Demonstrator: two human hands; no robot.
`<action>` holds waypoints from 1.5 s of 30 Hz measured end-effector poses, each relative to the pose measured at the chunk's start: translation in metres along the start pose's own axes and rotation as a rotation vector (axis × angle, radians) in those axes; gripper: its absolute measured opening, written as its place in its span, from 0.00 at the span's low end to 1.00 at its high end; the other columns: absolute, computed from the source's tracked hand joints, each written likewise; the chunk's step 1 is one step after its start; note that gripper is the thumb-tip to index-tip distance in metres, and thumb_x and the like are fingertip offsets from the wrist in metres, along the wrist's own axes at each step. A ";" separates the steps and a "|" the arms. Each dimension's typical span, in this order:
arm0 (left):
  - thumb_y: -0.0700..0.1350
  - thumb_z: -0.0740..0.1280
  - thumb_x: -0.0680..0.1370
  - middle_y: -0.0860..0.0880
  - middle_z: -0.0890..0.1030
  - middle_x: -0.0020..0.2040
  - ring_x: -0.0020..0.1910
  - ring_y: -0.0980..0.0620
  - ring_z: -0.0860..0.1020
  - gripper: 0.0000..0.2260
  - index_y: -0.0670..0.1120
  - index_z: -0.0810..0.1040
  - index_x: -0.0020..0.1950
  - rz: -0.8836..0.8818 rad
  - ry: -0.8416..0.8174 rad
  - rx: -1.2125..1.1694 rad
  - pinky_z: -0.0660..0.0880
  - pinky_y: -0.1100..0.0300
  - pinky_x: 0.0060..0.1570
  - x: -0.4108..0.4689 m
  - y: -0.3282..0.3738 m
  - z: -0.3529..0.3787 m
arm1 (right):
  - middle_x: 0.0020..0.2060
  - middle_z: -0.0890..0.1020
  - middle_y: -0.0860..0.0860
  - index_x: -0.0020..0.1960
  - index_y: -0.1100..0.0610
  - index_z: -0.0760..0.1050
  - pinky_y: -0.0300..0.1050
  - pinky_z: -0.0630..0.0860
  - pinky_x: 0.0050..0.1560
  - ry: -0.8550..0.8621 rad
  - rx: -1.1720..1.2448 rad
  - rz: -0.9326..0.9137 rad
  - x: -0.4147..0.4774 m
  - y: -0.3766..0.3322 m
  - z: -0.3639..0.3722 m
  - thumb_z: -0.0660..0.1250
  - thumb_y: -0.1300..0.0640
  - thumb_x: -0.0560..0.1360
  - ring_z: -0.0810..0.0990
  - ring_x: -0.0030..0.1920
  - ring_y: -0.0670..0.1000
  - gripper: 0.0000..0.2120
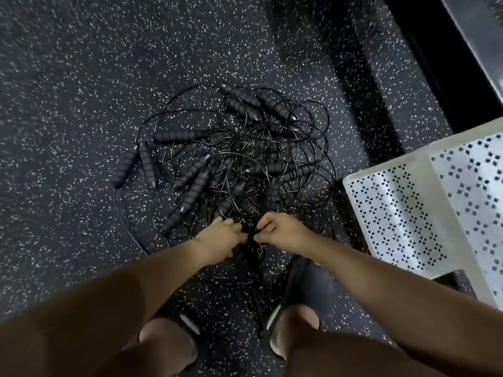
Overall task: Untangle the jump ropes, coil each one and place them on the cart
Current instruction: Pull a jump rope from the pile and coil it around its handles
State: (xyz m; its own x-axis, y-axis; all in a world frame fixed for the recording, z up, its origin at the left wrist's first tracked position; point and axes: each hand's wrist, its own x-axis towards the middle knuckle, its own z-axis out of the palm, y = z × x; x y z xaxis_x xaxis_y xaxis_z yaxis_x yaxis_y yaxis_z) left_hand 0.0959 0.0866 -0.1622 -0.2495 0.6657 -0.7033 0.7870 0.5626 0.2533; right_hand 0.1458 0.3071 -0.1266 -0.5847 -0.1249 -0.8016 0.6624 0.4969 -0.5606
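A tangled heap of black jump ropes [239,159] lies on the dark speckled floor, thin cords looping over several ribbed black handles [178,136]. Both my hands reach down into the heap's near edge. My left hand [221,236] has its fingers curled into the cords there. My right hand [277,231] pinches cords a few centimetres to the right. Exactly which rope each hand holds is lost in the dark tangle between them. The white perforated cart [386,210] stands to the right of the heap.
My two feet in black slides [302,292] stand just behind the heap, with loose cords running between them. A dark strip and a grey edge [468,36] run along the upper right. Open speckled floor [68,104] stretches to the left and beyond.
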 end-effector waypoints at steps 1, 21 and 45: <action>0.49 0.73 0.81 0.51 0.74 0.65 0.67 0.48 0.73 0.22 0.55 0.73 0.75 0.012 -0.012 -0.053 0.69 0.48 0.68 -0.003 -0.001 -0.008 | 0.49 0.87 0.46 0.60 0.49 0.80 0.45 0.81 0.48 -0.036 -0.014 -0.014 -0.002 -0.003 0.003 0.82 0.45 0.73 0.86 0.49 0.48 0.20; 0.62 0.70 0.81 0.59 0.75 0.61 0.60 0.55 0.76 0.18 0.59 0.77 0.69 0.006 0.256 -0.220 0.76 0.54 0.60 -0.129 -0.023 -0.182 | 0.45 0.84 0.46 0.56 0.50 0.78 0.38 0.75 0.40 0.086 -0.392 -0.325 -0.075 -0.101 -0.032 0.82 0.47 0.73 0.82 0.45 0.48 0.18; 0.50 0.80 0.75 0.62 0.84 0.58 0.58 0.65 0.81 0.19 0.64 0.80 0.62 -0.150 0.771 -0.741 0.76 0.60 0.63 -0.321 0.011 -0.303 | 0.41 0.81 0.47 0.45 0.49 0.75 0.47 0.76 0.39 0.415 -0.606 -0.502 -0.262 -0.319 -0.066 0.76 0.46 0.73 0.80 0.43 0.52 0.12</action>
State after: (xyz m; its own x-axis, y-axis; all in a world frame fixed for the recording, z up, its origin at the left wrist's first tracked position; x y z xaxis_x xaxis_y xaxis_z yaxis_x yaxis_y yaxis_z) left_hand 0.0139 0.0278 0.2682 -0.8069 0.5488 -0.2183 0.2461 0.6485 0.7204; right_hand 0.0567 0.2379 0.2760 -0.9402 -0.1874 -0.2844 -0.0108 0.8511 -0.5249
